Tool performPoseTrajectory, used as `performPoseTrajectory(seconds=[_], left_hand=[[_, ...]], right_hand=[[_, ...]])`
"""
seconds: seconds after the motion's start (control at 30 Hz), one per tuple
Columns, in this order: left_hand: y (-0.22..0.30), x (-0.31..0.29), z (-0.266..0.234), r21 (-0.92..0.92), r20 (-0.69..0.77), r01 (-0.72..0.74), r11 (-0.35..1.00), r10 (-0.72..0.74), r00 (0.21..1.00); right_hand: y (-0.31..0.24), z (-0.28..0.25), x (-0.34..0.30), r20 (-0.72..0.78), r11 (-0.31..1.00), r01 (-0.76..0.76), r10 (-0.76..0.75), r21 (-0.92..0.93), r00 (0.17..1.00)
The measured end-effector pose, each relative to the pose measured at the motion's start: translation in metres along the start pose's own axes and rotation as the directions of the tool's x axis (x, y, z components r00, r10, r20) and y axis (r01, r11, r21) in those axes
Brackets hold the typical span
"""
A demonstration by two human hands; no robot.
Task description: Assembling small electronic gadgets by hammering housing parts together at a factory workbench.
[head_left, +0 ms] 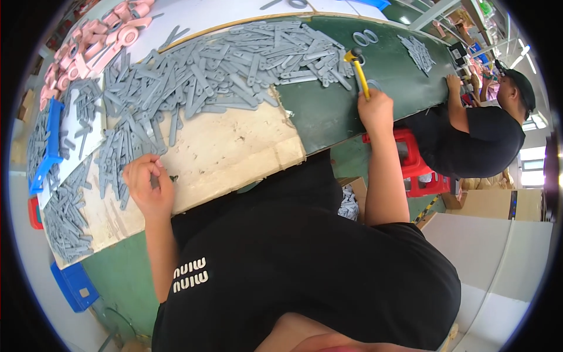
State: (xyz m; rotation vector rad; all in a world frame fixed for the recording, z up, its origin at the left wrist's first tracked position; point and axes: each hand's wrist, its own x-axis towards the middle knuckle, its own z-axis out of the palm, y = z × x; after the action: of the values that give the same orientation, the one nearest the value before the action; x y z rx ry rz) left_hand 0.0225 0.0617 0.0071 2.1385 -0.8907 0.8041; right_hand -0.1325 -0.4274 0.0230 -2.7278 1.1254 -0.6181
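My right hand is wrapped round the yellow handle of a small hammer, held upright over the green part of the table with its dark head at the top. Just behind the grip lies a grey ring-shaped part, partly hidden. My left hand is over the front edge of the pale board, its fingers curled in towards the thumb. Whether anything small sits between those fingers is hidden. Beyond it spreads a big heap of flat grey plastic strips, some lying close to my fingertips.
Pink plastic parts are piled at the far left, near a blue tray. Two grey rings and a small strip pile lie at the back right. A co-worker sits right, near red stools. A box of grey parts stands below.
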Motion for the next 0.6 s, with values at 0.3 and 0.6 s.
performPoseTrajectory(seconds=[0.3,0.6], left_hand=[[0.024,-0.017,0.004,-0.384,-0.042,0.164,0.909,-0.194,0.980],[0.078,-0.005,-0.005,-0.484,0.283,0.057,0.873,0.094,0.955]], right_hand=[[-0.088,-0.031,-0.083,0.342,0.560,-0.232,-0.098,0.795,0.935],[-0.141,-0.049,-0.136,0.329,0.435,0.082,-0.779,0.897,0.534]])
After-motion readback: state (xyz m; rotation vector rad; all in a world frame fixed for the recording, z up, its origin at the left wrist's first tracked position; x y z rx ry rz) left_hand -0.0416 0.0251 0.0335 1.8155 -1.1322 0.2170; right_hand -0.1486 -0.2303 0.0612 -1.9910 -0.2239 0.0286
